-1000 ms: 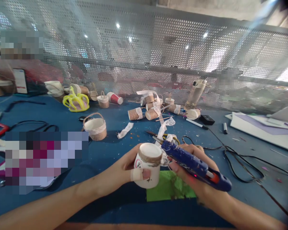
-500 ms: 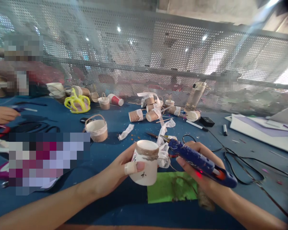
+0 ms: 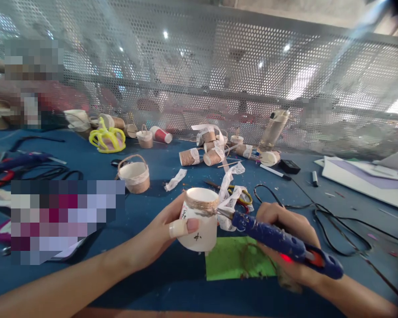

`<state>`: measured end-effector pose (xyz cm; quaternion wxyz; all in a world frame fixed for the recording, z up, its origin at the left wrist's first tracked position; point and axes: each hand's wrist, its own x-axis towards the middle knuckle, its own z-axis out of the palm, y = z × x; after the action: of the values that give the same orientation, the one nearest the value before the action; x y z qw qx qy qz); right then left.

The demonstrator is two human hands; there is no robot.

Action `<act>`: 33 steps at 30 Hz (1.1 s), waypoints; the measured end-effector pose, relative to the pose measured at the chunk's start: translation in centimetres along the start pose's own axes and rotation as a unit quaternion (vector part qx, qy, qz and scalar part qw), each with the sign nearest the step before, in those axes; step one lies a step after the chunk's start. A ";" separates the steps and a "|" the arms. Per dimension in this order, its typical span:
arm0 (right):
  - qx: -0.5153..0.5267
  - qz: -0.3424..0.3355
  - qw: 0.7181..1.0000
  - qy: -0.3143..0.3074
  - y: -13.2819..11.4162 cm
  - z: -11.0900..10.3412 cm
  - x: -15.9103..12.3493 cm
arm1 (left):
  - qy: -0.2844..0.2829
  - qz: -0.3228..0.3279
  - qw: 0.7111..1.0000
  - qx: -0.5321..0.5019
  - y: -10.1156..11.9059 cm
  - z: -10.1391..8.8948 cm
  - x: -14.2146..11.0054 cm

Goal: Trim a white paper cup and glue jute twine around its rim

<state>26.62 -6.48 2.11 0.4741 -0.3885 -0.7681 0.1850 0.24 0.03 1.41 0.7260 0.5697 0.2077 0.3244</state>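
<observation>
My left hand (image 3: 172,223) is closed round a white paper cup (image 3: 202,234), its bandaged thumb pressed on the near side. Brown twine (image 3: 202,204) wraps the cup just under the rim, and dark marks show on the white wall. In my right hand (image 3: 292,229) is a blue hot glue gun (image 3: 268,234) with a red light glowing. Its metal nozzle points left and is at the twine on the cup's right side. Beneath lies a green sheet (image 3: 232,260) with loose twine on it. Scissors (image 3: 242,195) and white lace ribbon (image 3: 230,185) lie just behind the cup.
A twine-wrapped basket (image 3: 135,176) stands left, near a yellow crown-shaped piece (image 3: 108,139). Several wrapped cups (image 3: 214,154) lie at the back by a bottle (image 3: 273,130). Black cable (image 3: 331,229) loops on the right. Another glue gun (image 3: 26,160) lies far left.
My right hand has lowered the glue gun, bringing its nozzle from above to the twine band. The cup has barely moved. Another person's hand at the far left has gone out of view.
</observation>
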 end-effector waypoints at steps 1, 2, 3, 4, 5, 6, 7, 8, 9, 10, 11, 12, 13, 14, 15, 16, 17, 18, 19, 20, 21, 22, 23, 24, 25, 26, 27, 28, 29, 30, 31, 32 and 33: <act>-0.008 -0.003 1.000 0.002 0.0 0.0 -0.1 | 0.002 -0.002 1.000 0.004 0.0 0.0 0.0; -0.017 -0.007 1.000 0.001 0.0 0.1 -0.1 | 0.005 -0.006 1.000 0.011 0.1 0.0 0.0; -0.029 -0.011 1.000 -0.001 0.0 0.1 -0.2 | 0.008 -0.009 1.000 0.020 0.2 0.0 0.0; -0.045 -0.016 0.999 -0.002 0.0 0.1 -0.3 | 0.014 -0.014 0.999 0.029 0.3 0.0 0.0; -0.063 -0.022 0.998 -0.003 0.0 0.2 -0.3 | 0.018 -0.018 0.999 0.038 0.4 0.1 0.0; -0.084 -0.030 0.996 0.000 0.1 0.2 -0.4 | 0.023 -0.020 0.998 0.047 0.5 0.1 0.0; -0.105 -0.039 0.994 0.006 0.1 0.2 -0.4 | 0.027 -0.017 0.998 0.054 0.5 0.2 0.0; -0.124 -0.048 0.991 0.014 0.1 0.2 -0.5 | 0.030 -0.012 0.998 0.060 0.5 0.3 0.0; -0.140 -0.057 0.988 0.020 0.1 0.2 -0.5 | 0.032 -0.006 0.997 0.064 0.4 0.4 0.0; -0.150 -0.065 0.986 0.021 0.1 0.2 -0.5 | 0.033 -0.001 0.997 0.069 0.3 0.5 0.0; -0.156 -0.071 0.985 0.019 0.0 0.2 -0.5 | 0.033 0.006 0.997 0.071 0.3 0.6 0.0; -0.160 -0.075 0.984 0.012 0.0 0.1 -0.4 | 0.035 0.012 0.997 0.073 0.2 0.6 0.0; -0.163 -0.079 0.984 0.005 -0.1 0.1 -0.4 | 0.038 0.016 0.996 0.076 0.1 0.7 0.0; -0.166 -0.082 0.983 0.002 -0.2 0.1 -0.3 | 0.042 0.018 0.996 0.079 0.0 0.7 0.0; -0.168 -0.083 0.982 0.004 -0.2 0.1 -0.3 | 0.047 0.018 0.995 0.083 0.0 0.7 0.0; -0.171 -0.084 0.982 0.011 -0.2 0.2 -0.3 | 0.051 0.018 0.995 0.087 0.0 0.7 0.1; -0.172 -0.085 0.981 0.022 -0.2 0.3 -0.2 | 0.054 0.016 0.994 0.092 0.0 0.7 0.1; -0.174 -0.084 0.981 0.035 -0.2 0.4 -0.2 | 0.055 0.015 0.994 0.096 0.0 0.6 0.1; -0.176 -0.083 0.980 0.049 -0.1 0.5 -0.3 | 0.054 0.015 0.994 0.099 0.1 0.5 0.1; -0.178 -0.083 0.979 0.061 0.0 0.6 -0.3 | 0.053 0.015 0.993 0.100 0.2 0.5 0.1; -0.180 -0.084 0.978 0.068 0.1 0.7 -0.3 | 0.050 0.015 0.994 0.100 0.2 0.4 0.0; -0.182 -0.084 0.977 0.073 0.3 0.8 -0.4 | 0.048 0.014 0.994 0.099 0.3 0.4 0.0; -0.183 -0.085 0.976 0.076 0.4 0.9 -0.4 | 0.047 0.014 0.994 0.097 0.3 0.4 -0.1; -0.183 -0.086 0.976 0.077 0.4 0.9 -0.4 | 0.045 0.014 0.994 0.095 0.3 0.4 -0.1; -0.183 -0.085 0.976 0.077 0.5 0.9 -0.5 | 0.044 0.016 0.995 0.093 0.3 0.4 -0.1; -0.183 -0.083 0.977 0.077 0.5 0.9 -0.5 | 0.043 0.017 0.995 0.092 0.3 0.4 -0.2; -0.183 -0.081 0.977 0.075 0.4 0.8 -0.5 | 0.043 0.020 0.995 0.091 0.3 0.4 -0.2; -0.182 -0.081 0.977 0.074 0.4 0.7 -0.5 | 0.042 0.021 0.995 0.090 0.3 0.4 -0.2; -0.181 -0.081 0.978 0.072 0.4 0.7 -0.6 | 0.041 0.021 0.995 0.089 0.2 0.4 -0.2; -0.180 -0.082 0.978 0.070 0.3 0.6 -0.6 | 0.041 0.020 0.995 0.088 0.2 0.4 -0.2; -0.179 -0.082 0.978 0.068 0.3 0.6 -0.6 | 0.041 0.019 0.995 0.087 0.2 0.3 -0.2; -0.179 -0.081 0.978 0.066 0.3 0.6 -0.6 | 0.040 0.019 0.995 0.085 0.2 0.3 -0.1; -0.178 -0.079 0.979 0.065 0.2 0.5 -0.6 | 0.040 0.019 0.996 0.083 0.2 0.3 -0.1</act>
<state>26.40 -6.76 1.33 0.4591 -0.4157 -0.7849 -0.0185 0.31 -0.25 1.69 0.6606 0.6187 0.2520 0.3425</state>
